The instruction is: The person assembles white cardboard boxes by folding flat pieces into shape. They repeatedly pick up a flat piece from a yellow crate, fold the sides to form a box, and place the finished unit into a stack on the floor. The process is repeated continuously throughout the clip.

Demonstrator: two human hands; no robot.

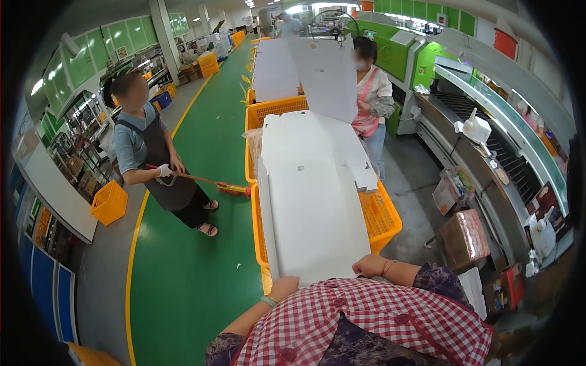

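Observation:
A large white cardboard sheet (317, 207), with folded-up sides and cut notches, lies over yellow plastic crates in front of my body. My left hand (285, 287) is closed on its near edge at the left corner. At the near right corner my right hand (370, 266) pinches the same edge. My fingertips are partly hidden by the board and my checked apron. Beyond the sheet, another white board (325, 79) stands tilted upward beside a person in a pink apron (369, 91).
Yellow crates (384, 216) stand in a row under the boards. On the left, a person in a dark apron (149, 140) holds a broom (232, 188) reaching toward the crates. A green machine with a long bed (488, 122) runs along the right, near a taped carton (467, 235).

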